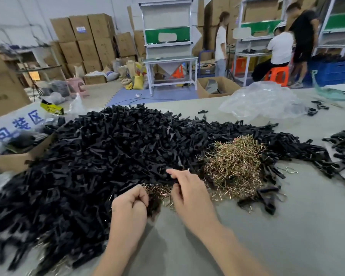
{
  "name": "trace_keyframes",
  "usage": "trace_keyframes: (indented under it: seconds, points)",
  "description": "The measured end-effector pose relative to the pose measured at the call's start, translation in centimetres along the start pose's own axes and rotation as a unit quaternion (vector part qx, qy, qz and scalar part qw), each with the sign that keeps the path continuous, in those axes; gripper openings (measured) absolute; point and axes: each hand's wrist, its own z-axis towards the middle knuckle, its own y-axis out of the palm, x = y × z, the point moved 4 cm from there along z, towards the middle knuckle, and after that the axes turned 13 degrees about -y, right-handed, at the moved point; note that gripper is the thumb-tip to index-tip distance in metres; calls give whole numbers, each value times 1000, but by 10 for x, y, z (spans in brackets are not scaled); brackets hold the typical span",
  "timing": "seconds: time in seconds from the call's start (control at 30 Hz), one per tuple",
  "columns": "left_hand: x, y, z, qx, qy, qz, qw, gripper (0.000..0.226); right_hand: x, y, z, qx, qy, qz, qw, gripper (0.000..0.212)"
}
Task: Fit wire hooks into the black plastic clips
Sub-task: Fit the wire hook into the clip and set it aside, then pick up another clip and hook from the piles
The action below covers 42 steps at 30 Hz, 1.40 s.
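Left hand (130, 204) curled into a fist over something dark, contents hidden. Right hand (187, 191) has forefinger out, other fingers pinching a small black piece, blurred. Both work at the near edge of the heaped black plastic clips (100, 156), beside the brass-coloured wire hooks (235, 166) for short reach, on the grey bench (287, 226).

Left hand (130, 202) fisted, right hand (187, 190) pinching.

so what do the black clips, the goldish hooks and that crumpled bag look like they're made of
Black clips: moulded plastic, matte, with dull highlights only. Wire hooks: thin bent metal wire, seemingly brass-plated, with a shiny gold glint. Crumpled bag: clear plastic film, see-through and glossy at the creases.
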Motion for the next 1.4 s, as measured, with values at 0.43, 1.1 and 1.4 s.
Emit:
trace_keyframes:
  seconds: [0.43, 1.1, 1.4]
  points:
    - [7, 5, 11, 97, 31, 271, 957, 27, 21, 10, -1, -84, 41, -134, 987, 44]
    - [-7, -1, 11, -12, 79, 379, 922, 33, 30, 4, -1, 24, 65, 62, 996, 27]
    - [1, 2, 10, 34, 59, 282, 957, 28, 37, -10, 0, 122, 183, 272, 937, 21]
